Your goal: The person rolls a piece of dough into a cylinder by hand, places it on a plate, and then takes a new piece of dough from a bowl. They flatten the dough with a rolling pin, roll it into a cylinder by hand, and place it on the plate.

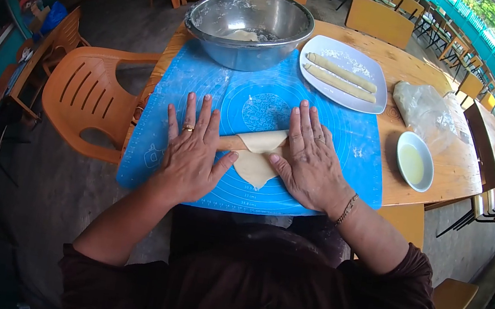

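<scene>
My left hand [191,154] lies flat with fingers stretched out, over the left end of a wooden rolling pin [230,144]. A thin sheet of dough [256,167] is draped round the pin, its loose pointed flap lying toward me. At the right end, my right hand [311,164] presses flat on the dough and pin, fingers extended and thumb at the dough's edge. The part of the pin beneath both palms is hidden. Under all this spreads a blue silicone mat [347,172] with printed circles and a dusting of flour.
Behind the hands stands a steel bowl [246,57] with dough and flour in it. A white plate [339,100] carries two rolled dough strips. On the right are a plastic bag [424,107] and a small bowl of pale liquid [414,163]. An orange chair [86,98] stands left.
</scene>
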Available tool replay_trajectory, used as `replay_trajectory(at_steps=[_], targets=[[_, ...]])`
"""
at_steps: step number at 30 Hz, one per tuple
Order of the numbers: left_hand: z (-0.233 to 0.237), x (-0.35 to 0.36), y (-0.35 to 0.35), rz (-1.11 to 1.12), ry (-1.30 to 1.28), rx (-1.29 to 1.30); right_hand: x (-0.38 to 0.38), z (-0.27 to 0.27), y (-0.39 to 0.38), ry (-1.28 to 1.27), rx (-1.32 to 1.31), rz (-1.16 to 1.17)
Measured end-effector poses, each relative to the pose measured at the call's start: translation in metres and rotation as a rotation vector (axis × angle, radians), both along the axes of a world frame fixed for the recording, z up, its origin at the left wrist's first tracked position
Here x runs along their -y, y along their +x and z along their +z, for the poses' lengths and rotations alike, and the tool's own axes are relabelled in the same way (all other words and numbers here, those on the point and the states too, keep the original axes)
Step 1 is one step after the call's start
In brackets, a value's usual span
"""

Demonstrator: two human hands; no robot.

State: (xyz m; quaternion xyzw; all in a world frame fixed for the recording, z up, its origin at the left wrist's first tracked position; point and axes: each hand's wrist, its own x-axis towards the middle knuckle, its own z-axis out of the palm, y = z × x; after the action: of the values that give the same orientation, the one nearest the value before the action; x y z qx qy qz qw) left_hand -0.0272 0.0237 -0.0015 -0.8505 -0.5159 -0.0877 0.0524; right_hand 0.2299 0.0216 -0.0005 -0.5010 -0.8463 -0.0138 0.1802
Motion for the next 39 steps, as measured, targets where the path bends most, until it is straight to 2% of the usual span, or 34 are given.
replay_trajectory(at_steps=[7,17,21,23,26,28,31,34,36,39], targets=[[-0.003,0.022,-0.003,-0.085,-0.013,0.087,0.027,0.010,0.009,-0.038,-0.043,0.041],[0.004,-0.071,0.007,0.208,-0.052,0.084,-0.069,0.003,-0.011,-0.038,-0.065,-0.075],[0.007,-0.094,0.008,0.287,-0.054,0.081,-0.085,0.005,-0.012,-0.043,-0.080,-0.046],[0.009,-0.103,0.008,0.311,-0.088,0.079,-0.094,-0.004,-0.011,0.060,-0.097,-0.026],[0.013,-0.113,0.009,0.356,-0.133,0.086,-0.101,0.010,-0.015,-0.036,-0.233,-0.023],[0.014,-0.118,0.009,0.374,-0.145,0.096,-0.107,0.009,-0.017,-0.019,-0.216,-0.043],[0.010,-0.124,0.009,0.410,-0.072,0.125,-0.109,0.004,-0.018,0.037,-0.214,-0.068],[0.007,-0.128,0.007,0.355,0.056,0.215,-0.102,0.008,-0.017,0.055,-0.219,-0.046],[0.006,-0.125,0.004,0.317,0.230,0.233,-0.094,0.011,-0.013,0.036,-0.202,-0.017],[0.008,-0.120,-0.002,0.253,0.299,0.294,-0.087,0.017,-0.004,0.090,-0.007,0.156]])
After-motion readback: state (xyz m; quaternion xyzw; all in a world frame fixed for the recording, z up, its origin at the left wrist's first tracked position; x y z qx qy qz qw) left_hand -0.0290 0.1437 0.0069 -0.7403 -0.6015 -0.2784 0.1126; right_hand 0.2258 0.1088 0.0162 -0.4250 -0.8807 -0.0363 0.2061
